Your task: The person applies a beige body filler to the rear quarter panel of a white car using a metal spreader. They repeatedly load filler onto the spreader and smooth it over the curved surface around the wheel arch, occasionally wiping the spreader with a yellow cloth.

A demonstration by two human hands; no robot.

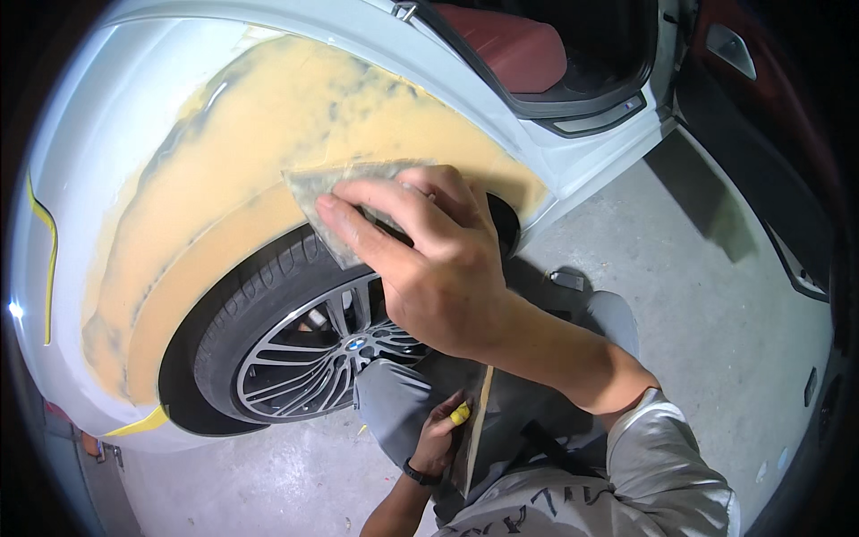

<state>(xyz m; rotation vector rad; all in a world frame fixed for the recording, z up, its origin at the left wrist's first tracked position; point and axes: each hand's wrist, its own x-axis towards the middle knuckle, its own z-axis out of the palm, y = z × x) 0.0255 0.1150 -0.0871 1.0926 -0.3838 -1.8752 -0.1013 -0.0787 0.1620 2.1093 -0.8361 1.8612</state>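
My right hand (438, 251) grips a thin grey putty spreader (327, 192), fingers bent over its upper face. The spreader lies at the lower edge of a broad patch of yellow-orange body filler (268, 116) on the white car's rear fender, just above the wheel arch. Low in the view, my left hand (436, 436) is closed on a flat mixing board (472, 434) seen nearly edge-on. Yellow putty (460, 413) shows beside my fingers, and more runs along the board's upper edge. My right hand hides part of the spreader.
Below the filler stands the wheel (344, 345) with its black tyre (255, 300). Yellow tape (139, 422) edges the bumper. To the right, a car door (761, 152) hangs open beside a red seat (510, 45). My grey-trousered knee (389, 398) is close to the wheel, over a concrete floor (277, 479).
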